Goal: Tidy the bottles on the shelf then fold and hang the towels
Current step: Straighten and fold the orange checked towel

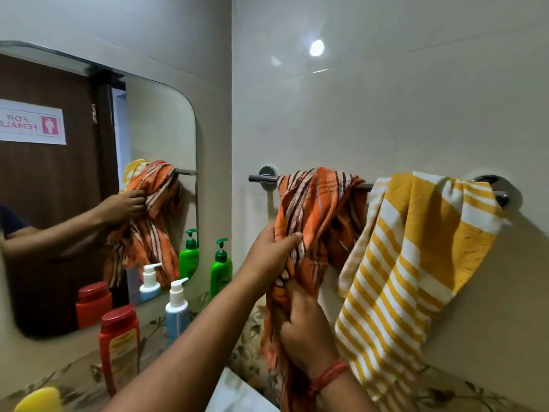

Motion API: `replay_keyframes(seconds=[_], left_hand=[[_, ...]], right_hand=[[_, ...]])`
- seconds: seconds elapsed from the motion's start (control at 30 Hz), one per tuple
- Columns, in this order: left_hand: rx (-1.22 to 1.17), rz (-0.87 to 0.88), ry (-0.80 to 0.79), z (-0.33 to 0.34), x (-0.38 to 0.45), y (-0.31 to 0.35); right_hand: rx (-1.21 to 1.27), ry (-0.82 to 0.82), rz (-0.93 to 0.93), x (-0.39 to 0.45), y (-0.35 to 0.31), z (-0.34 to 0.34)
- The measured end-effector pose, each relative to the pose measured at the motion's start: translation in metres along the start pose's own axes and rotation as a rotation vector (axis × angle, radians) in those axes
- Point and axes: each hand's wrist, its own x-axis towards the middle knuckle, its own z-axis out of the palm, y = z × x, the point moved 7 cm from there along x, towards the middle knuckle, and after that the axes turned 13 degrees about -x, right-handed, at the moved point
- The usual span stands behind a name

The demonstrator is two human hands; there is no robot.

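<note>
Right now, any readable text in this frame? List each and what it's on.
"FOR FEMALE", mirror-reversed: white sign on the brown door, seen in the mirror.
Red bottle: yellow label print, too blurred to read.
Green bottle and blue pump bottle: no legible text.
Towels: none.

The mirrored door sign (31, 125) reads "FOR FEMALE", reversed.

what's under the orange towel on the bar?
The chrome bar runs under the orange towel, showing on either side; the stretch beneath is covered. Both hands, left and right, grip the towel lower down; the wall behind is hidden.
</note>
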Motion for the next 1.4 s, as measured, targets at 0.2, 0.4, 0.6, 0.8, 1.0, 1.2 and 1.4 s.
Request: replay_keyframes(seconds=[0.2,0.4,0.6,0.8,1.0,1.2,1.4], left_hand=[[-0.313,0.016,-0.055,-0.014,-0.044,-0.03],[-0.225,-0.044,-0.086,-0.032,-0.08,-0.057],[-0.231,0.234,0.266,-0.066,-0.075,-0.001],[-0.14,0.208,0.429,-0.073,-0.092,0.027],[-0.115,0.229,0.51,-0.05,-0.11,0.04],[-0.011,0.17,0.688,-0.032,-0.143,0.027],[0.223,0.146,1.018,-0.026,-0.214,0.004]], right_hand=[[0.6,0.39,0.334,-0.002,0.026,-0.052],[0.72,-0.061,0.364,0.06,0.004,-0.035],[0.446,-0.317,-0.078,0.036,-0.043,-0.005],[0.759,-0.433,-0.293,0.02,-0.067,-0.015],[1.141,-0.475,-0.339,0.03,-0.062,-0.03],[1.407,-0.602,-0.181,-0.001,-0.057,-0.012],[1.491,-0.738,0.103,-0.052,-0.045,0.02]])
